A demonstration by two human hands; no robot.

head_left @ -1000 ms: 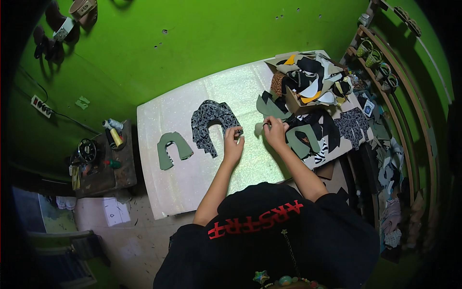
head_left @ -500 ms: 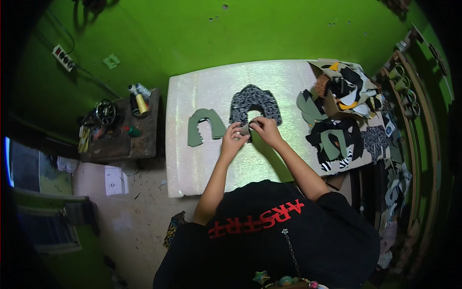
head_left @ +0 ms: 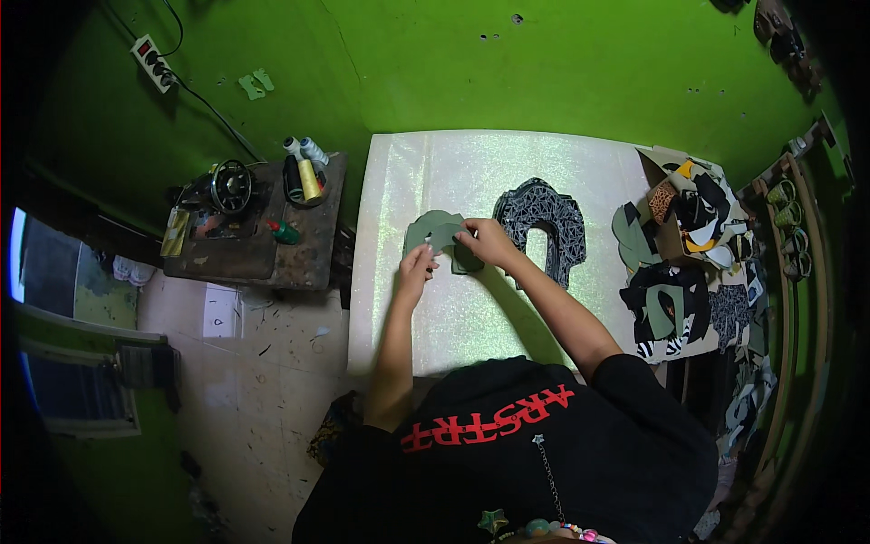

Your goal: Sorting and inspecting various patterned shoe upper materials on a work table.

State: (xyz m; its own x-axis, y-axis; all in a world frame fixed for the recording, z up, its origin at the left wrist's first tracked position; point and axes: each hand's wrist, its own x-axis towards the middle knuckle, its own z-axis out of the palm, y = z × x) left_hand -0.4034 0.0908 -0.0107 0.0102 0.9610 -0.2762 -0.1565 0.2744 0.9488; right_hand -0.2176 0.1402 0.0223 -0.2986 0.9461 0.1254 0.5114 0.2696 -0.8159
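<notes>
Over the left part of the white table, I hold a green U-shaped cut-out [head_left: 442, 228] between both hands. My right hand [head_left: 485, 242] pinches its right side. My left hand [head_left: 418, 270] has its fingers closed at the lower left edge of it. Underneath lie more green pieces [head_left: 420, 223] of similar shape, partly covered by the held one and my hands. Right of my hands sits a pile of black-and-white patterned U-shaped pieces [head_left: 564, 213], with my right forearm just beside its lower side.
Scraps fill a cardboard box [head_left: 671, 237] at the table's right, with black and green offcuts [head_left: 669, 313] in front. A wooden sewing machine table [head_left: 222, 265] bearing thread cones [head_left: 310, 181] and a green bottle [head_left: 284, 233] stands left. Sandals [head_left: 785, 204] hang on the right rack.
My hands have moved left, from the patterned pile to the green pieces. The held piece now shows its green face spread wider. The view has shifted, so the table appears farther right.
</notes>
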